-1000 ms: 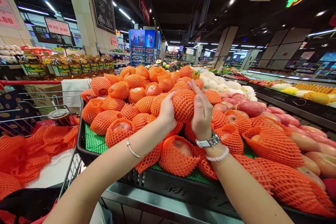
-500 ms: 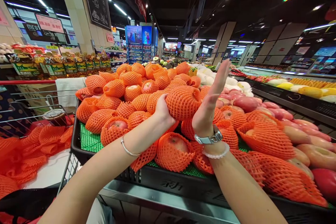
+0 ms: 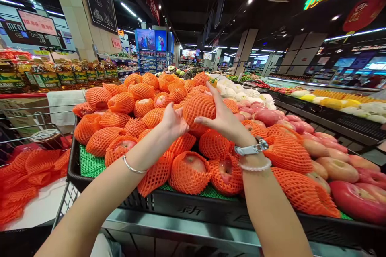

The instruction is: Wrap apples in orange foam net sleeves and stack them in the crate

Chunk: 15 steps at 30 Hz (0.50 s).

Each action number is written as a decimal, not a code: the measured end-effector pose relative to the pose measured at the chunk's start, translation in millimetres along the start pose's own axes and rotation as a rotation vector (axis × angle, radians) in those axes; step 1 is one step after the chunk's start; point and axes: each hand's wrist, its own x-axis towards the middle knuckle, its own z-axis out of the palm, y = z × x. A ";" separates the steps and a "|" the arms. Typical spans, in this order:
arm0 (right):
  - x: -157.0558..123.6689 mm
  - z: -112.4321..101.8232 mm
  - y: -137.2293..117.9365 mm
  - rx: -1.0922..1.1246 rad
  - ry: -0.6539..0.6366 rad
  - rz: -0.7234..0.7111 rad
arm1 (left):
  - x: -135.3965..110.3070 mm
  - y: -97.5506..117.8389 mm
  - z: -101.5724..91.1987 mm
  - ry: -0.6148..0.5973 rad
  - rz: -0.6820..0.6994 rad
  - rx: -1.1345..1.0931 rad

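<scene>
Above the pile, my right hand (image 3: 221, 118) is closed round an apple in an orange foam net (image 3: 199, 108), its thumb across the near side and its fingers over the far right side. At the apple's lower left, my left hand (image 3: 175, 122) is open, palm turned up and thumb raised. Its fingertips are partly hidden, so I cannot tell whether they touch the net. Below both hands are several netted apples (image 3: 189, 172), some with red skin showing through the net's open end, in a black crate (image 3: 163, 202) lined with green mesh (image 3: 92, 162).
Bare red apples (image 3: 356, 198) lie at the right, and white-netted fruit (image 3: 232, 88) further back. To the left stands a wire cart (image 3: 63, 198) beside a heap of orange foam nets (image 3: 39, 164). Oil bottles (image 3: 45, 74) line a shelf behind it.
My right hand, upright and flat beside the apple before, has closed round it. My left hand has loosened from the apple and opened. The view has shifted slightly right.
</scene>
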 end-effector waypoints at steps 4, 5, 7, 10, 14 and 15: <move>4.2 -11.5 13.8 0.189 0.110 0.213 | 6.4 7.0 3.1 -0.033 -0.040 -0.058; 5.5 -13.4 17.5 0.275 0.180 0.245 | 6.2 9.2 3.3 -0.041 -0.020 -0.059; 8.4 -16.6 26.0 0.437 0.350 0.291 | 5.8 14.0 2.8 -0.059 0.058 -0.042; 17.4 -20.8 42.1 0.577 0.577 0.394 | 10.2 20.5 -1.3 -0.077 0.253 -0.026; 43.4 -22.0 67.3 0.395 0.677 0.558 | 23.3 23.4 -9.9 -0.041 0.403 -0.070; 51.0 -20.8 73.3 0.232 0.652 0.601 | 25.8 23.0 -11.6 -0.033 0.412 -0.078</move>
